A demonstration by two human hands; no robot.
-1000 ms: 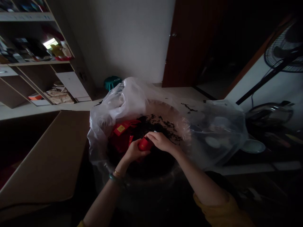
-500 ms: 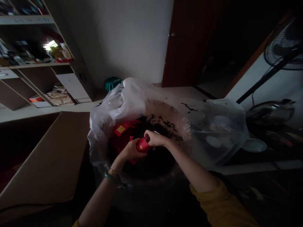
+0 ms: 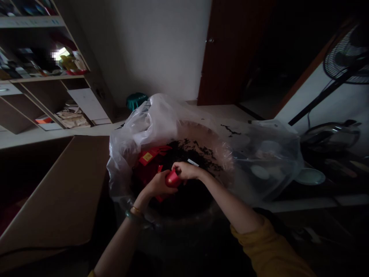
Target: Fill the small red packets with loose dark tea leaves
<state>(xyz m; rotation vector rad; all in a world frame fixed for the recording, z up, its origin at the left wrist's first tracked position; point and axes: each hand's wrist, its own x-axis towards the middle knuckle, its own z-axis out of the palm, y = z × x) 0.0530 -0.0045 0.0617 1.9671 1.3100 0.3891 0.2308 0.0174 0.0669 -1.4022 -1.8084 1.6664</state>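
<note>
My left hand (image 3: 158,183) is wrapped round a small red packet (image 3: 173,178) with a gold mark on its side, its mouth tilted toward the right. At that mouth my right hand (image 3: 187,170) is closed, the fingertips touching the rim; dark bits show by them, but what they pinch is hidden. Both hands are over a round tub lined with clear plastic (image 3: 161,115). Dark dried leaves (image 3: 184,152), tea-like, cover its inside. More red packets (image 3: 154,154) lie in the tub's left part, and a small white strip (image 3: 193,162) rests just beyond my right hand.
A cardboard box (image 3: 54,192) stands at the left with its flap out. Shelves (image 3: 43,79) are behind it. The plastic spreads right, toward a pale bowl (image 3: 310,176) and a kettle-like glass vessel (image 3: 340,134). A standing fan (image 3: 346,57) is at far right, a green bin (image 3: 137,100) by the wall.
My right hand has shifted slightly left and down at the packet's mouth, uncovering more of the white strip. The packet has tilted a little in my left hand.
</note>
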